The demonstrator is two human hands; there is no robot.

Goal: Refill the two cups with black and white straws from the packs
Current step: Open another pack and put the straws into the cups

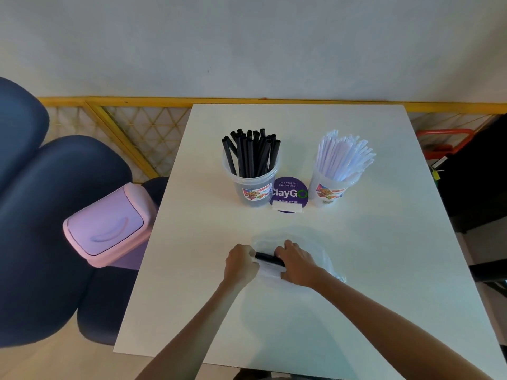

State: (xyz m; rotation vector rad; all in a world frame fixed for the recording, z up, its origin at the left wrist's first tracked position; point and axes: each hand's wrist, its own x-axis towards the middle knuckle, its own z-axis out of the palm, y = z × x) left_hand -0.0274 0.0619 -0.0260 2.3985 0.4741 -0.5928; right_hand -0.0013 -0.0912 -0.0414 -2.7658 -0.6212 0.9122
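Two clear cups stand at the far middle of the white table [384,270]. The left cup [253,187] is full of black straws [251,152]; the right cup [327,192] holds white straws [343,156]. Near the table's middle lies a crumpled clear plastic pack [310,242]. My left hand [241,266] and my right hand [296,264] both grip the pack, with a short bundle of black straws [270,258] showing between them. A white strip of the pack lies just under the black bundle.
A round purple "ClayGo" sign [288,193] stands between the cups. A pink swing-lid bin [105,223] sits on dark blue seating [41,215] left of the table. A yellow lattice fence [131,133] runs behind, and dark objects stand at the right edge.
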